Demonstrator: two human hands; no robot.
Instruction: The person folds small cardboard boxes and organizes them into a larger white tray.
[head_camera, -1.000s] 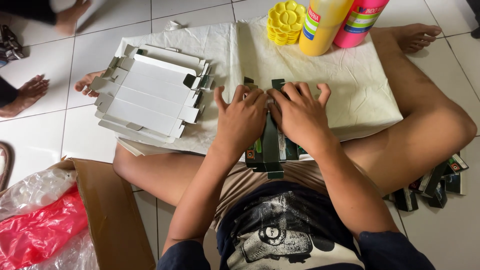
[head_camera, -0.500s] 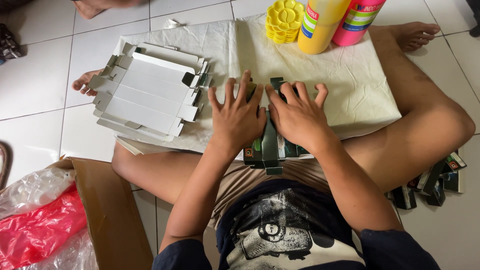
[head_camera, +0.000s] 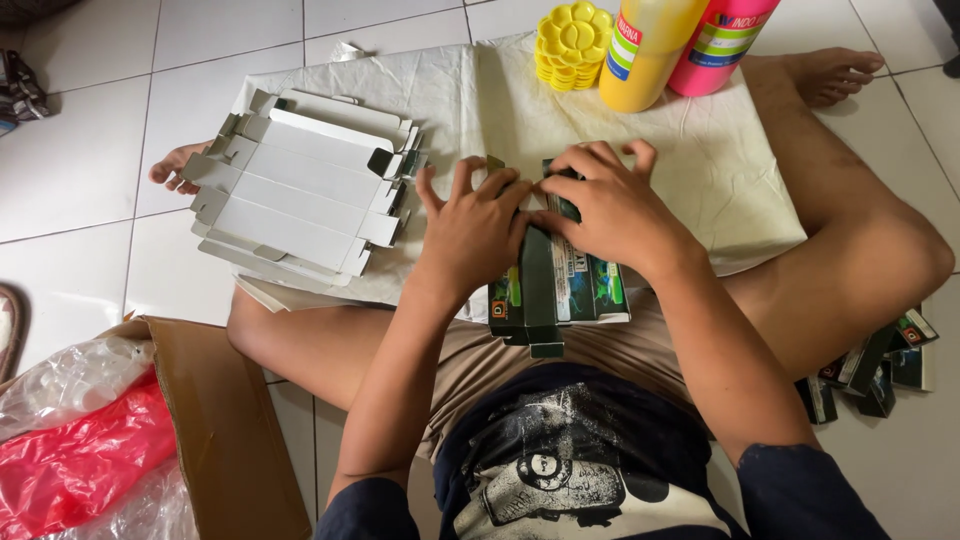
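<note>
**Both hands press a flat green carton on the cushion**

The left hand (head_camera: 478, 228) lies palm down, fingers spread wide, on the upper left part of a flat green carton (head_camera: 555, 290). The right hand (head_camera: 610, 205) sits just beside it at 3 o'clock, fingers curled narrow and pinching the carton's top edge. The two hands touch at the thumbs. The carton lies unfolded on the near edge of a white cushion (head_camera: 720, 170) across the person's lap, its lower flap hanging over the edge at 6 o'clock.

At 9 o'clock from the hands, a stack of flat white cartons (head_camera: 300, 190) rests on the same cushion. At 12 o'clock stand a yellow flower-shaped tray (head_camera: 572, 42), a yellow bottle (head_camera: 645, 50) and a pink bottle (head_camera: 715, 45), close together. At 4 o'clock, on the tiled floor beside the knee, lie folded green boxes (head_camera: 875, 365). At 8 o'clock sits an open cardboard box (head_camera: 225, 430) with red and clear plastic bags (head_camera: 80, 450).
</note>
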